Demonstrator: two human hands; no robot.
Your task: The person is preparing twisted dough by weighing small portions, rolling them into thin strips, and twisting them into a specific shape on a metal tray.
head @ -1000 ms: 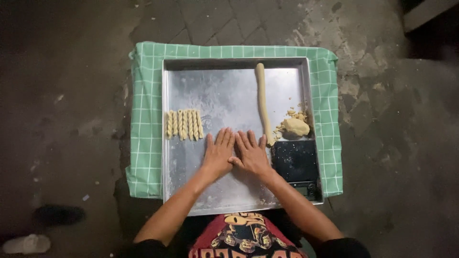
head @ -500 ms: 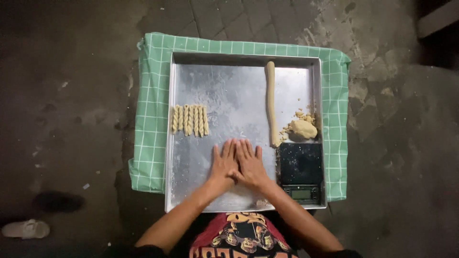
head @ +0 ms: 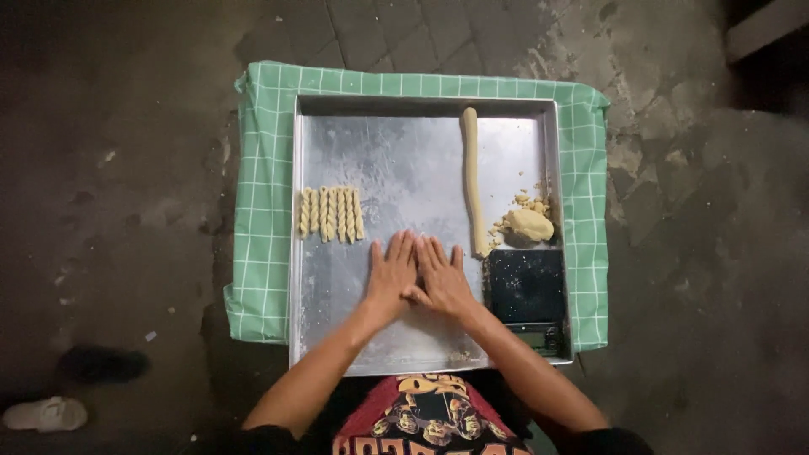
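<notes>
Both of my hands lie flat, side by side, palms down on a metal baking tray (head: 404, 160). My left hand (head: 392, 274) and my right hand (head: 440, 282) touch at the thumbs, fingers stretched forward. Whatever is under the palms is hidden. To the left of my hands sits a row of several twisted dough sticks (head: 330, 214). A long dough rope (head: 471, 177) runs up the tray beside my right hand. A lump of dough (head: 528, 224) with crumbs lies right of the rope.
A small black kitchen scale (head: 527, 291) sits in the tray's near right corner. The tray rests on a green checked cloth (head: 265, 185) over a dark stone floor. A dark shoe (head: 101, 364) and a pale sandal (head: 42, 413) lie at the lower left.
My flat hands have slid a little towards me over the tray and back, staying pressed together. The camera view has shifted slightly.
</notes>
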